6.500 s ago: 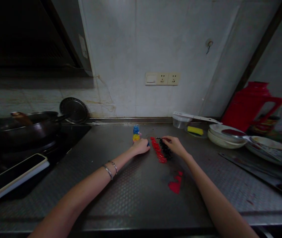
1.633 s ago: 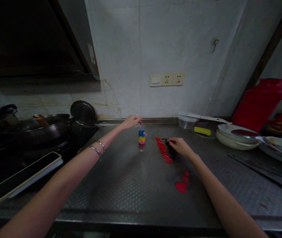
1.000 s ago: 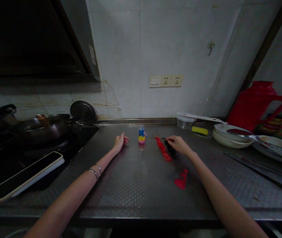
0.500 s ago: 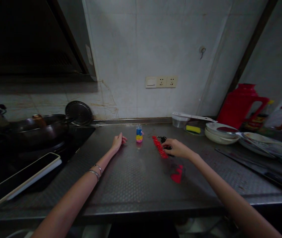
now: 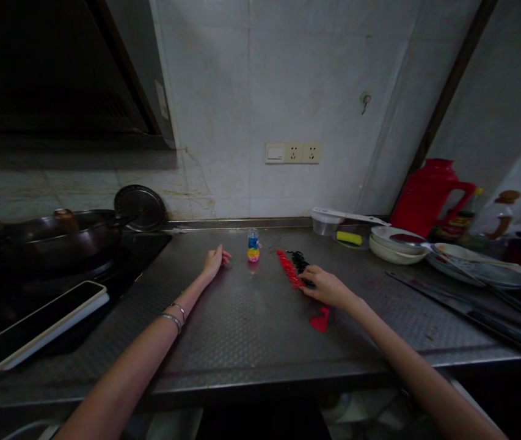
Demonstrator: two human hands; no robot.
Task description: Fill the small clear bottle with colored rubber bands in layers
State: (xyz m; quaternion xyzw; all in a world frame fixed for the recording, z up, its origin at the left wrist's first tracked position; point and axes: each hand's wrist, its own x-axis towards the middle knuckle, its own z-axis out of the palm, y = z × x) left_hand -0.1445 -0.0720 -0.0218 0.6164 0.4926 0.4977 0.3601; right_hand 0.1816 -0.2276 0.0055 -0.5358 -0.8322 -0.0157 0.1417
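My right hand [image 5: 327, 287] is low over the counter, thumb and fingertips pinched together at the near end of a row of small shiny red pieces [image 5: 287, 269]. Anything between those fingertips is too small or hidden to make out. Beside the red row, a row of small black pieces [image 5: 297, 259] is partly covered by the hand. A flat red piece [image 5: 319, 320] lies nearer the counter's front edge. My left hand [image 5: 213, 264] rests with loosely bent, parted fingers, holding nothing. To its right stands a small clear jar [image 5: 253, 244] with blue, yellow and pink layers inside.
At left are a phone [image 5: 35, 330] and a pan [image 5: 68, 235] on the stove, with a round lid [image 5: 140, 208] against the wall. Toward the right are a yellow sponge [image 5: 349, 238], stacked bowls [image 5: 395, 249], a long dark utensil [image 5: 452, 305] and a red thermos [image 5: 425, 198].
My right hand has shifted slightly toward the near end of the red row, uncovering more of the black pieces. My left hand stays in place. The view has turned a little.
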